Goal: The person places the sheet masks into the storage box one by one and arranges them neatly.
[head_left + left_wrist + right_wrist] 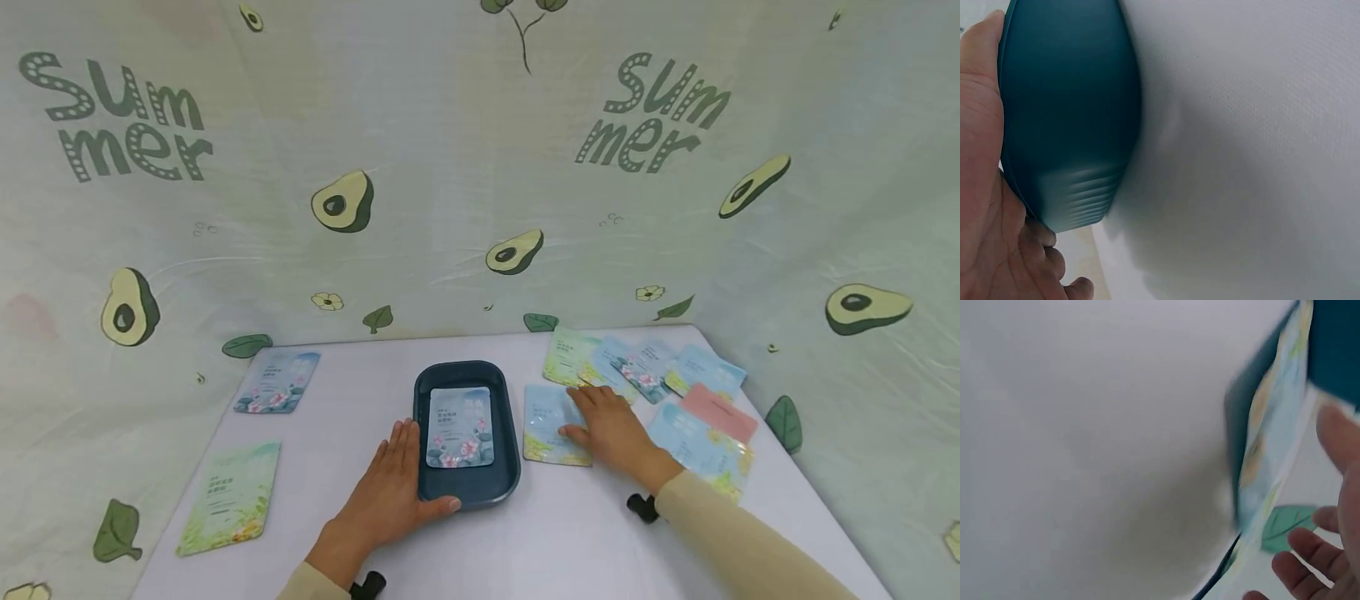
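A dark teal tray (513, 467) stands mid-table with a blue-grey, flower-printed packet (461, 427) lying in it. My left hand (397, 483) rests along its left side, fingers straight, thumb at the near edge; the left wrist view shows the tray's outer wall (1072, 94) beside that hand. Just right of the tray is a pale blue packet (551, 429) with yellow flowers at its bottom. My right hand (615, 433) is over its right part, fingers spread. In the blurred right wrist view, thumb and visible fingertips appear apart from this packet (1269, 437); contact elsewhere is hidden.
Several overlapping packets lie at the right, including a green one (566, 354), a blue one (705, 450) and a pink one (720, 412). At the left are a blue-grey packet (277, 382) and a green packet (230, 497). An avocado-print cloth (435, 125) hangs behind the table.
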`<state>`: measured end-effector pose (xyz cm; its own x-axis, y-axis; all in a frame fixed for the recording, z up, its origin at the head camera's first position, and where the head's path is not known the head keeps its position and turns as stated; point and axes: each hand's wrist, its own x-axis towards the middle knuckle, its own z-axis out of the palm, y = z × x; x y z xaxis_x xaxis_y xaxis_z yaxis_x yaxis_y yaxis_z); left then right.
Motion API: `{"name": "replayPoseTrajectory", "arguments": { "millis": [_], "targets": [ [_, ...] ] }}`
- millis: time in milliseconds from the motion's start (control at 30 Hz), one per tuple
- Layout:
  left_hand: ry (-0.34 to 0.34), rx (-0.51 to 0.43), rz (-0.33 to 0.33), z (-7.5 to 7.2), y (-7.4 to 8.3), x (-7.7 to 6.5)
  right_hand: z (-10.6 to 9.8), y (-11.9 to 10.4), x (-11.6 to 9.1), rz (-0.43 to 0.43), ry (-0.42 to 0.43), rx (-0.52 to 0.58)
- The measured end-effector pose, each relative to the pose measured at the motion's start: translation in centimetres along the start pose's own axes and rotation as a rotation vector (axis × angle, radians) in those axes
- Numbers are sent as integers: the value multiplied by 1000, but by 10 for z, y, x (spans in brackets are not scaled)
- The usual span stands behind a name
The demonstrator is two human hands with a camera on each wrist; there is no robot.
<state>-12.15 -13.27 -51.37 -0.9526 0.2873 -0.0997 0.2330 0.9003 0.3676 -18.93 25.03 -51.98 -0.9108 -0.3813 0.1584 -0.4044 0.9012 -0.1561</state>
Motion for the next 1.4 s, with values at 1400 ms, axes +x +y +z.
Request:
{"name": "replayPoseTrajectory", "arguments": {
  "millis": [1400],
  "targets": [
    [-2,0,-3,-4,0,-3,7,1,23,21,95,-63]
  ]
}}
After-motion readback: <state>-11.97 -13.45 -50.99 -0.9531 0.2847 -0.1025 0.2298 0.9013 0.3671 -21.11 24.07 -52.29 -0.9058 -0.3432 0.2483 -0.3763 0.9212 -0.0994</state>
